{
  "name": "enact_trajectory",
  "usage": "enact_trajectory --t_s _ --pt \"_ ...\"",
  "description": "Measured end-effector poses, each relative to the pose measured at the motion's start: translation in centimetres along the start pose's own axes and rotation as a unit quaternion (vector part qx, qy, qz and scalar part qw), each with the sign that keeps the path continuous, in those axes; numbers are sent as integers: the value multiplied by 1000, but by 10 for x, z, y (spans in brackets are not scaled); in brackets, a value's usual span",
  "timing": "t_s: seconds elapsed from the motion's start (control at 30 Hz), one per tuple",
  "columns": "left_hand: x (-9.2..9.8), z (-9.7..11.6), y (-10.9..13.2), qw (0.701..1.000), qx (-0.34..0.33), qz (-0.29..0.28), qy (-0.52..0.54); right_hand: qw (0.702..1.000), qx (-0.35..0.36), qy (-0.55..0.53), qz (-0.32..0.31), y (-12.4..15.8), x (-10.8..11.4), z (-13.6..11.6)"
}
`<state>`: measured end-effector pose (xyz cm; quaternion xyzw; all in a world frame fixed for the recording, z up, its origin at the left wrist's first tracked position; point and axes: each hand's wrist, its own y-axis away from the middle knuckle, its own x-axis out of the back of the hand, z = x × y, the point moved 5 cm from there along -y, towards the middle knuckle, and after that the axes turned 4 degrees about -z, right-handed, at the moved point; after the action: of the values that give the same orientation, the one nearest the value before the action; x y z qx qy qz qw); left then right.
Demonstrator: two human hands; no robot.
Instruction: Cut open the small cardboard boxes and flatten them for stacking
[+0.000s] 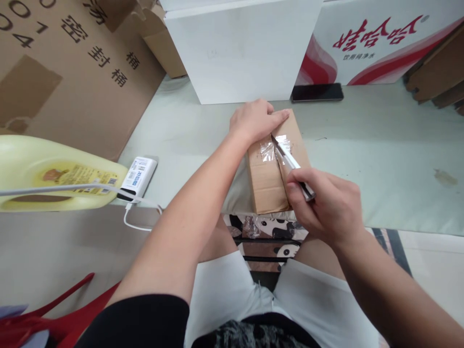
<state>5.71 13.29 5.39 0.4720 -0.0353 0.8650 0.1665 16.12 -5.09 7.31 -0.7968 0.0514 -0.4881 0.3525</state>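
A small brown cardboard box (268, 188) lies on the table, with clear tape (267, 151) across the middle of its top seam. My left hand (255, 118) grips the far end of the box, its thumb stretched along the top and its other fingers bent over the far left part. My right hand (326, 200) is closed around a white utility knife (290, 158) above the near right side of the box. The knife's dark blade points away from me and its tip is at the seam by the tape, close to my left thumb.
A white box (242, 53) and a red-and-white printed carton (362, 53) stand behind, with a black phone (317, 92) before the carton. At left are a large carton (83, 87), a yellow jug (54, 171) and a white power bank (139, 175) with a cable (136, 224).
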Motion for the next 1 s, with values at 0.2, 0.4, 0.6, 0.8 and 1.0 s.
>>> enact_trajectory --t_s 0.2,0.4,0.6,0.8,1.0 --pt "0 1 1 1000 3 -2 -2 1000 0 29 -11 -3 0 -4" --pt "1 2 2 1000 2 1 -8 999 2 37 -37 -3 15 -12" --pt "1 2 2 1000 2 -1 -12 997 -5 55 -45 -6 10 -13" --pt "1 3 2 1000 -4 -1 -13 997 6 52 -49 -4 15 -16" --pt "0 1 1 1000 -6 1 -4 996 16 53 -68 3 33 -27"
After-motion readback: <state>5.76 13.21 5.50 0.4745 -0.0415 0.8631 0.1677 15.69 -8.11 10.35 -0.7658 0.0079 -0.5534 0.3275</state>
